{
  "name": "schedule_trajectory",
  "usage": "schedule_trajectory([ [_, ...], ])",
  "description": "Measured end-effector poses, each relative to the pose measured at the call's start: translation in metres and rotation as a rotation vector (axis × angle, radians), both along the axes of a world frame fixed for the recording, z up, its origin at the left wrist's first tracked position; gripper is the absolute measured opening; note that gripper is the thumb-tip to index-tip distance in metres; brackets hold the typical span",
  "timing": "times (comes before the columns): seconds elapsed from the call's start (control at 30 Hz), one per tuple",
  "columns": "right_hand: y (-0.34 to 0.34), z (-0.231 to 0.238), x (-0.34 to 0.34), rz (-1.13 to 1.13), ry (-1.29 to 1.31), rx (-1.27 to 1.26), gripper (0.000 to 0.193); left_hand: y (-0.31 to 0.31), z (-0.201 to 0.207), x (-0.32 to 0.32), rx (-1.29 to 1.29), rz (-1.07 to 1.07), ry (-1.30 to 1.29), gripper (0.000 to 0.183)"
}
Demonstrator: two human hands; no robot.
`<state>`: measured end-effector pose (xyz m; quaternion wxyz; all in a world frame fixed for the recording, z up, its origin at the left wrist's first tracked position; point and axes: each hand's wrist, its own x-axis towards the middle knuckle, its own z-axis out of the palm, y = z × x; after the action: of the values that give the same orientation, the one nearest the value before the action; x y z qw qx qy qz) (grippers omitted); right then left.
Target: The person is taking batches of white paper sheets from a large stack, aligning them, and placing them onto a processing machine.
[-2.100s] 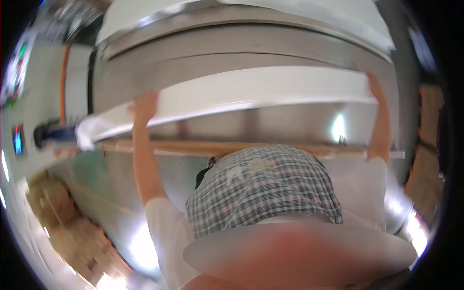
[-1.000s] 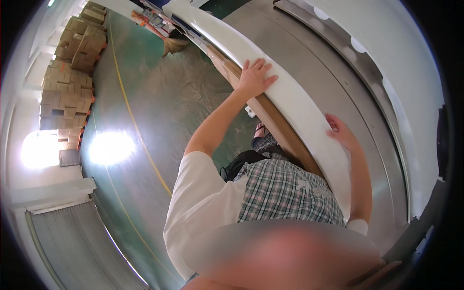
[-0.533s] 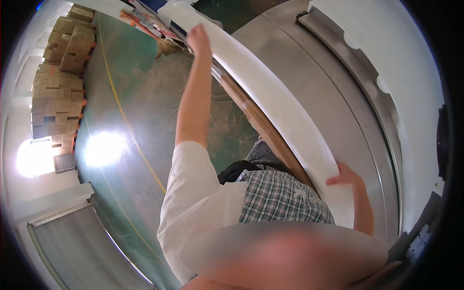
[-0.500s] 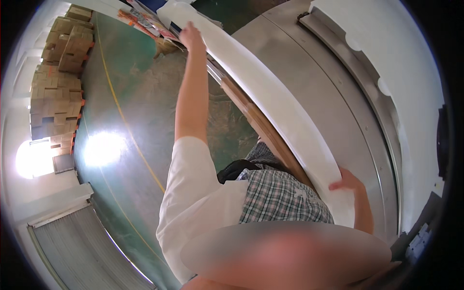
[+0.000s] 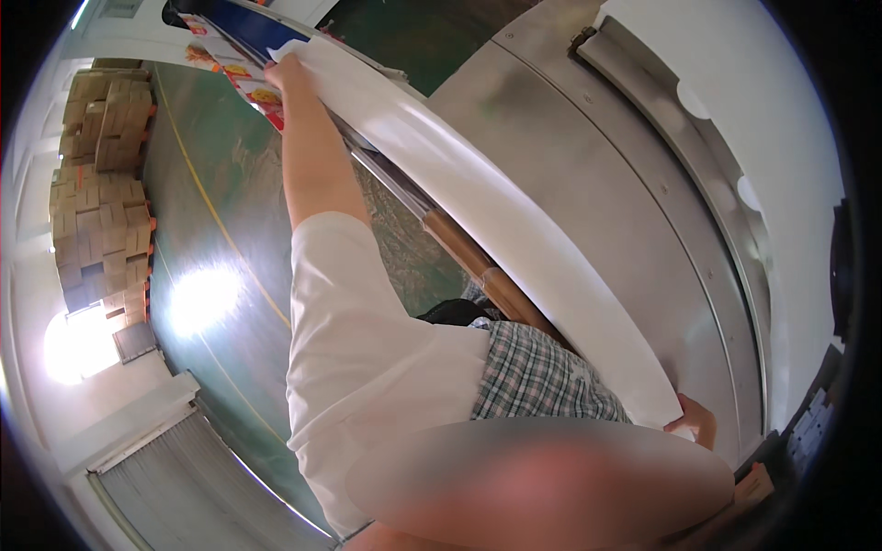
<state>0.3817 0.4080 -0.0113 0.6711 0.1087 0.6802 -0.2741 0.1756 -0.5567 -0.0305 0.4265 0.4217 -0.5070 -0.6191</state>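
A long white sheet [image 5: 478,202], smooth and rounded along its length, runs diagonally from the far left to the near right. With my left arm stretched out, my left hand [image 5: 285,75] is closed on its far-left end. My right hand [image 5: 696,421] pinches the near-right corner; part of that hand is hidden at its outer side. Below the sheet's edge on my side runs a brown strip [image 5: 459,243], close to my checked clothing. Printed colourful sheets [image 5: 243,78] and a blue surface [image 5: 246,28] lie beside my left hand.
A broad metal surface [image 5: 588,174] with a raised rail [image 5: 661,119] borders the sheet on the right. Stacked cardboard boxes [image 5: 101,202] stand far left along the green floor [image 5: 220,147]. A grey ribbed panel [image 5: 193,473] is at the lower left.
My left hand has moved farther out to the left, and my right hand has slid toward the near-right corner. The hands are wider apart along the sheet, and the view has shifted slightly.
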Motion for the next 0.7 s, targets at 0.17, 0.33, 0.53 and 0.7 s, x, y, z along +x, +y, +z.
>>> schedule_trajectory([
  [0.17,0.006,-0.013,0.001,0.038,-0.021,0.026,0.076,-0.019,-0.01,0.004,-0.081,-0.047,-0.23,0.046],
  [0.33,-0.039,-0.003,-0.012,-0.051,0.002,-0.038,0.078,-0.01,0.018,-0.004,-1.018,0.21,-0.754,0.043],
  [0.53,-0.154,0.008,-0.061,0.227,0.116,-0.128,0.072,0.155,0.043,0.023,-1.38,-0.525,-0.429,0.033],
  [0.7,-0.259,0.003,-0.084,0.266,0.289,-0.403,0.065,0.308,0.027,0.117,-1.473,-1.031,-0.389,0.039],
])
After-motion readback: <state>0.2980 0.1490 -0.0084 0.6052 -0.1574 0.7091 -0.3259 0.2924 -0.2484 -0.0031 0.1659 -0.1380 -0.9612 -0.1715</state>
